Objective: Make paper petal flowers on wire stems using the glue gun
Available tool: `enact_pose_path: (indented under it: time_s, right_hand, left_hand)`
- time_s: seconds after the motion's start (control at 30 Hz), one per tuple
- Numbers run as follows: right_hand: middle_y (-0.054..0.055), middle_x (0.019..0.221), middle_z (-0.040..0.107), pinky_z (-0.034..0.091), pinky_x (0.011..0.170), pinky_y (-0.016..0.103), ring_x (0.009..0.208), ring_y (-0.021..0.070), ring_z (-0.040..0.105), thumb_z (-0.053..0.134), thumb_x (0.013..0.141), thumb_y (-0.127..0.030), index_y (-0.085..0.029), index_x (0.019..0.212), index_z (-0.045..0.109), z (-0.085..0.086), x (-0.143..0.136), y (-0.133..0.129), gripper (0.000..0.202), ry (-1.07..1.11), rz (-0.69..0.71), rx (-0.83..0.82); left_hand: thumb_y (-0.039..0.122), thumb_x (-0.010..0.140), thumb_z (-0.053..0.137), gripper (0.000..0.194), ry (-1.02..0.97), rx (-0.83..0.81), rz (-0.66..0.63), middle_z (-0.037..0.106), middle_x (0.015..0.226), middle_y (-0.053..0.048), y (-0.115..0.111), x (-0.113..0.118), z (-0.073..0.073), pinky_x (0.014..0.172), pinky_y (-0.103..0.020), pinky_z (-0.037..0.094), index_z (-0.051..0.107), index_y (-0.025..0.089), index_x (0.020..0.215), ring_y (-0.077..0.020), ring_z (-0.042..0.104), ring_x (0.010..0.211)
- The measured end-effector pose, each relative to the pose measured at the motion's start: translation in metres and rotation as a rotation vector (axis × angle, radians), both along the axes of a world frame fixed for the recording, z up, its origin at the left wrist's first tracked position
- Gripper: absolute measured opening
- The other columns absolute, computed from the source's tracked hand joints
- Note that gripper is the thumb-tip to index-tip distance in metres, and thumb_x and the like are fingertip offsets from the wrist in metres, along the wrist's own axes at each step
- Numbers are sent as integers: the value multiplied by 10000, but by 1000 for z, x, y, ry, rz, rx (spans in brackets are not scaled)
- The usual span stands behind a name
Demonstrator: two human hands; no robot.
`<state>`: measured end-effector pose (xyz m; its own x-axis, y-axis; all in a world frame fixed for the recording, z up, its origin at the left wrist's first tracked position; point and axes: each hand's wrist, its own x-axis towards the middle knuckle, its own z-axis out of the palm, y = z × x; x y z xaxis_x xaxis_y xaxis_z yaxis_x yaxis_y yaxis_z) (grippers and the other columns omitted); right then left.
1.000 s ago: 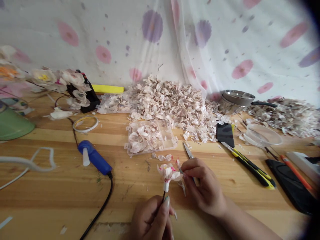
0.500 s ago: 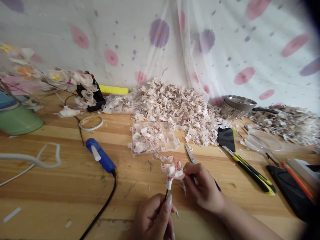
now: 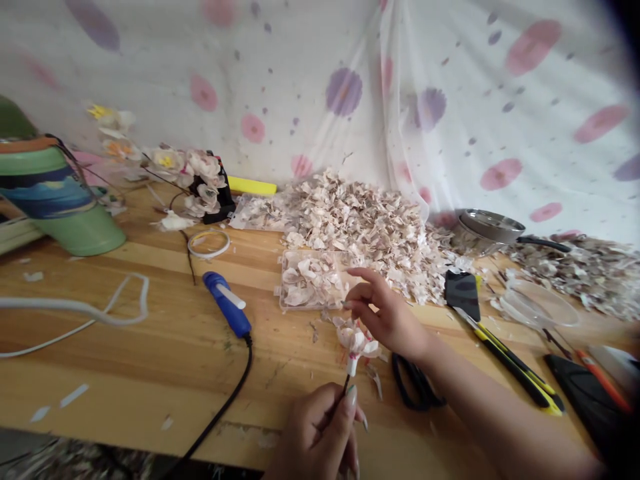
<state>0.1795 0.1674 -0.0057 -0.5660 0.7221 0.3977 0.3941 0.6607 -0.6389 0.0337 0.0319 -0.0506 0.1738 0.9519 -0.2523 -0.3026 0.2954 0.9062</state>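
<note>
Between thumb and fingers, my left hand (image 3: 325,430) pinches the thin dark stem of an artificial flower (image 3: 355,341), held upright. Its pale petals carry pink touches, and white material wraps its base. My right hand (image 3: 383,310) is apart from the flower, just above and behind it, with fingers loosely spread and nothing visible in them. Its fingertips are near a clear plastic box (image 3: 344,287) of loose pale petals (image 3: 310,280). Under my right forearm lie scissors (image 3: 415,387), black handles showing and blades hidden. Several petal scraps lie behind the flower.
A blue glue gun (image 3: 227,303) with a black cord lies left. A big petal heap (image 3: 360,220) stands behind the box. Rightward are a utility knife (image 3: 515,367), a clear lid (image 3: 540,303) and a metal pan (image 3: 493,227). A green cup (image 3: 85,230) and finished flowers (image 3: 200,173) stand left.
My right hand has let go of the flower's petal and moved up toward the petal box, its fingers opening. My left hand still holds the stem. The view has shifted left.
</note>
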Motion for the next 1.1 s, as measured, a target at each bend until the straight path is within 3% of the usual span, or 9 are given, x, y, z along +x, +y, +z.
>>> enact_pose_path:
  time_s: [0.13, 0.3, 0.43, 0.53, 0.63, 0.77, 0.9, 1.0, 1.1]
  right_hand:
    - [53, 840, 721, 521, 652, 254, 722, 146, 677, 546, 890, -156, -175, 988, 620, 2, 5, -8, 125, -39, -48, 4]
    - [11, 690, 689, 497, 538, 227, 576, 135, 635, 493, 915, -158, -193, 898, 619, 26, 22, -52, 132, -151, -165, -33]
    - [24, 835, 742, 515, 571, 204, 709, 153, 695, 549, 795, -11, -208, 989, 651, 49, 27, -101, 295, -502, 383, -173]
    - [22, 833, 760, 518, 610, 192, 757, 157, 711, 640, 745, 5, -191, 931, 696, 52, 27, -117, 276, -542, 528, -280]
    - [-16, 736, 751, 500, 606, 202, 709, 146, 699, 653, 727, 36, -204, 840, 715, 48, 24, -117, 273, -579, 414, -284]
    - [-12, 653, 711, 488, 575, 224, 666, 151, 672, 666, 794, -77, -219, 742, 706, 44, 21, -111, 156, -489, 348, -184]
    - [30, 820, 722, 533, 695, 261, 768, 152, 667, 525, 876, -56, -209, 899, 684, 37, 28, -93, 222, -373, 184, -153]
    - [51, 900, 708, 550, 738, 303, 821, 166, 663, 520, 906, -111, -210, 966, 669, 24, 33, -72, 188, -352, -15, -114]
    - [117, 1178, 640, 518, 926, 423, 1063, 224, 622, 588, 870, -145, -203, 1163, 616, 5, 29, -58, 300, -336, -133, -80]
  left_hand:
    - [706, 746, 601, 569, -12, -3, 93, 483, 374, 43, -3, -4, 4, 402, -178, 300, 658, 144, 677, -61, 391, 330]
    - [660, 740, 653, 493, -45, 96, 308, 476, 363, 55, -10, -16, 2, 374, -194, 295, 711, 171, 731, -71, 357, 318]
    - [649, 723, 669, 461, 62, 214, 395, 501, 398, 23, -6, -31, 1, 452, -272, 427, 674, 212, 579, -130, 433, 391]
    - [593, 678, 721, 411, 132, 231, 354, 554, 427, -10, -1, -41, 3, 466, -317, 467, 620, 237, 499, -187, 505, 443]
    - [630, 688, 689, 453, 111, 243, 353, 549, 433, -12, -1, -45, 4, 438, -307, 454, 592, 234, 491, -193, 526, 460]
    - [613, 741, 690, 440, -58, 286, 404, 506, 422, 32, -6, -47, 7, 416, -225, 398, 649, 193, 614, -106, 448, 395]
    - [556, 757, 718, 393, -111, 171, 416, 506, 432, 65, -7, -51, 12, 367, -155, 280, 667, 167, 763, -53, 398, 356]
    - [565, 755, 711, 413, -49, 101, 348, 510, 440, 75, -4, -52, 12, 371, -147, 292, 649, 157, 775, -46, 405, 350]
    - [543, 769, 700, 394, 6, 89, 321, 532, 455, 71, 0, -51, 10, 395, -152, 311, 643, 153, 772, -50, 431, 368]
